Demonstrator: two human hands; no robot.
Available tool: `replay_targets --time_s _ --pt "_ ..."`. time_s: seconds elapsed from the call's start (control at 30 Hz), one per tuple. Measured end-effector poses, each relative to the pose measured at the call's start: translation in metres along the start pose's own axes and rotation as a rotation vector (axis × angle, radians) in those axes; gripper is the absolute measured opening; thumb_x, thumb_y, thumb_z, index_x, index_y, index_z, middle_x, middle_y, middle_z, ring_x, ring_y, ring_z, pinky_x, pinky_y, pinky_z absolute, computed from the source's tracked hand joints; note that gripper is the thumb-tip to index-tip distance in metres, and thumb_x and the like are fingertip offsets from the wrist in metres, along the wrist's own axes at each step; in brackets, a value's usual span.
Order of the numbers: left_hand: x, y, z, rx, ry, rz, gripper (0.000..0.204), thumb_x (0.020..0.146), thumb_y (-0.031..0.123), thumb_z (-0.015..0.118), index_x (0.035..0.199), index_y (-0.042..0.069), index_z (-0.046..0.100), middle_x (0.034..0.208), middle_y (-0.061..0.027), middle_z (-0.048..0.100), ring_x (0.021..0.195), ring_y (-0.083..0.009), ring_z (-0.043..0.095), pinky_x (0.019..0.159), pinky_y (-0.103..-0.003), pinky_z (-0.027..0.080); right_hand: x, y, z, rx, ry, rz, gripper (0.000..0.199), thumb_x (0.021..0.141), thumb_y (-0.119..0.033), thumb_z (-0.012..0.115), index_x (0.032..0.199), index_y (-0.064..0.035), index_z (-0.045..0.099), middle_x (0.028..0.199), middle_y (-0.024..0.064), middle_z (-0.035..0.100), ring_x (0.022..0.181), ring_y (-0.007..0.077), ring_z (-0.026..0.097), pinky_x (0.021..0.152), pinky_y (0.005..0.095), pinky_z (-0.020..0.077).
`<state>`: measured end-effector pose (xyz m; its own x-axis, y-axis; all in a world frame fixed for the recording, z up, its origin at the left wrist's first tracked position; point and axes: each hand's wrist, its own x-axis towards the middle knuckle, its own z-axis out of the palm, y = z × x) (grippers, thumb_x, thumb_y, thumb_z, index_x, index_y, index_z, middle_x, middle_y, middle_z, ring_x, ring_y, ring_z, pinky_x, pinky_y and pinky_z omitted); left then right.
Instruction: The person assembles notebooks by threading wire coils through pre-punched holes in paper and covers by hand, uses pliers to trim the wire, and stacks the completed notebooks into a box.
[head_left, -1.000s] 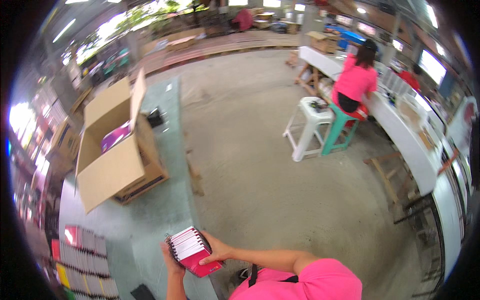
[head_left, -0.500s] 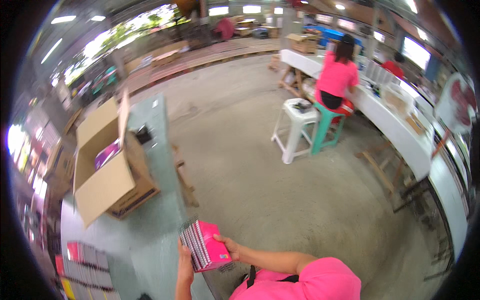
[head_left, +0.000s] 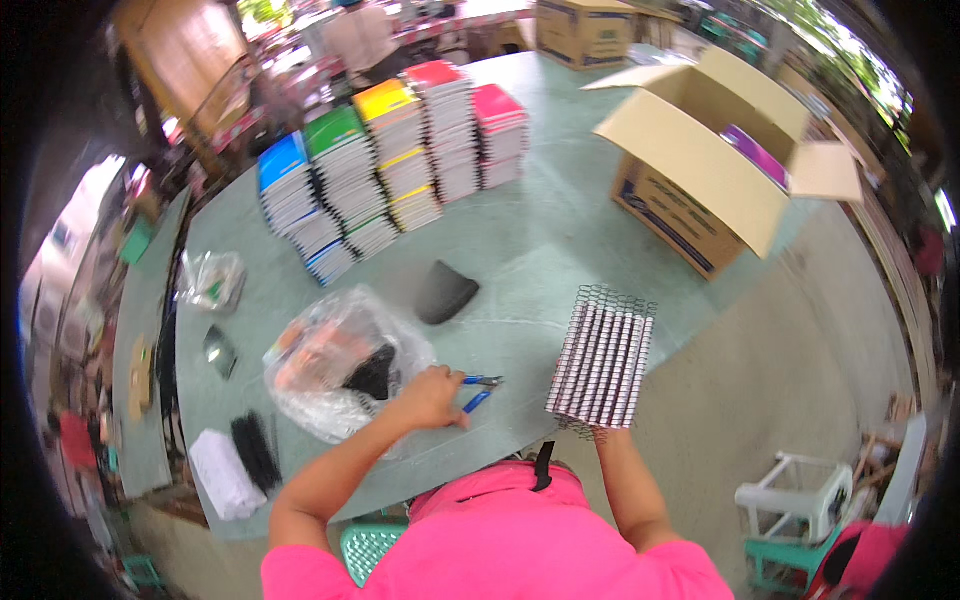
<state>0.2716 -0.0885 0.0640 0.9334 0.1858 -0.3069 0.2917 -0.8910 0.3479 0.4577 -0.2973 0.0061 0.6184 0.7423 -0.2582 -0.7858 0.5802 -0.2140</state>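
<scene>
My right hand [head_left: 608, 436] supports a stack of spiral notebooks [head_left: 603, 360], the coil-bound edges turned up; most of its fingers are hidden beneath the stack. On the green table, my left hand [head_left: 432, 396] has its fingers at the blue handles of small cutting pliers [head_left: 482, 391] and appears closed on them. The pliers' handles are spread and their jaws point right. Just beyond this hand lies a clear plastic bag [head_left: 330, 350] with orange and black items inside. A dark curved piece [head_left: 446, 293] rests farther back.
Tall notebook piles [head_left: 405, 150] with blue, green, yellow, red and pink covers stand at the far left. An open cardboard box [head_left: 690, 180] with something purple inside is at the far right. Black strips [head_left: 256, 450] and a white roll [head_left: 226, 475] lie near the left edge.
My view has swung left to face the table. Both hands held the pink notebooks before; now the right alone has the stack, and the left has moved to the pliers.
</scene>
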Motion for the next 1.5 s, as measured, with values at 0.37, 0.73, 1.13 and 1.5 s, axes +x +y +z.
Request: replay_targets --time_s 0.37,0.73,1.13,1.5 --pt "0.015 0.046 0.064 0.157 0.387 -0.188 0.044 0.066 0.023 0.063 0.106 0.008 0.054 0.092 -0.0103 0.053 0.097 -0.0269 0.046 0.083 -0.039 0.034 0.09 0.059 0.012 -0.121 -0.153 0.41 0.06 0.085 -0.049 0.037 0.12 -0.0002 0.042 0.099 0.0162 0.055 0.084 0.0323 0.056 0.071 0.0463 0.0477" --pt "-0.085 -0.03 -0.039 -1.205 0.472 -0.344 0.033 0.085 0.03 0.05 0.105 0.003 0.045 0.077 -0.0112 0.054 0.069 -0.0232 0.055 0.065 -0.036 0.043 0.081 0.065 0.073 -0.374 -0.224 0.622 0.076 0.072 -0.057 0.056 0.125 -0.005 0.041 0.12 0.0123 0.05 0.107 0.0255 0.05 0.095 0.0413 0.0386" --pt "-0.143 -0.034 -0.072 0.13 0.493 -0.356 0.039 0.065 0.023 0.063 0.099 0.008 0.052 0.083 -0.0108 0.053 0.081 -0.0273 0.052 0.07 -0.039 0.038 0.072 0.117 0.063 -0.301 -0.222 1.054 0.068 0.066 -0.044 0.069 0.115 -0.0009 0.051 0.108 0.0149 0.058 0.095 0.028 0.058 0.084 0.0417 0.0477" --pt "-0.147 -0.044 -0.065 0.404 0.542 -0.344 0.044 0.059 0.024 0.067 0.099 0.01 0.055 0.088 -0.0075 0.052 0.086 -0.0227 0.049 0.074 -0.04 0.035 0.086 0.122 0.056 -0.405 -0.257 1.068 0.066 0.067 -0.042 0.068 0.113 0.0005 0.05 0.104 0.0146 0.06 0.089 0.0262 0.06 0.082 0.0402 0.0491"
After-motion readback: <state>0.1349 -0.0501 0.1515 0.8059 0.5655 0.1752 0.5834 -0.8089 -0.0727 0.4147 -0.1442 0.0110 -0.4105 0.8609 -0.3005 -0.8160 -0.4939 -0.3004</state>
